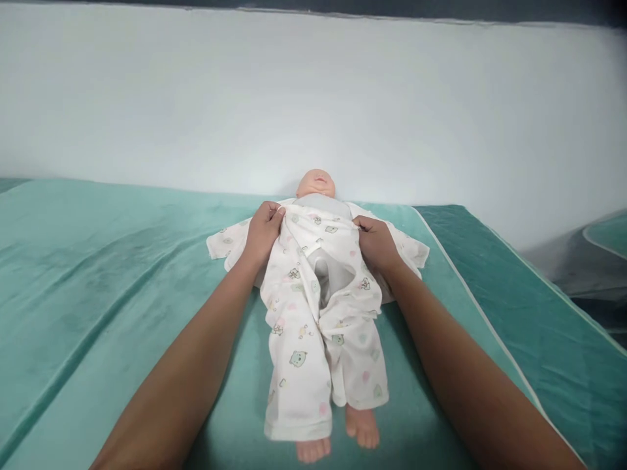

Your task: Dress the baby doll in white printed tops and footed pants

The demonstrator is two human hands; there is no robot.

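Note:
A baby doll (316, 184) lies on its back, head away from me and both feet toward me. White printed baby pants (298, 352) cover its legs, with an opening at the crotch where grey cloth shows. My left hand (266, 228) pinches the waistband at the left side. At the right side, my right hand (376, 240) grips the same waistband, which is drawn up over the doll's belly. A matching printed top (414, 248) spreads out beneath the doll, its sleeves reaching to both sides. The doll's toes stick out below the pant legs.
Green cloth (122, 281) covers the bed under the doll, with wrinkles on the left and a pale piping line on the right. Behind the doll's head rises a white wall (313, 98). A darker green side (529, 294) slopes off at the right edge.

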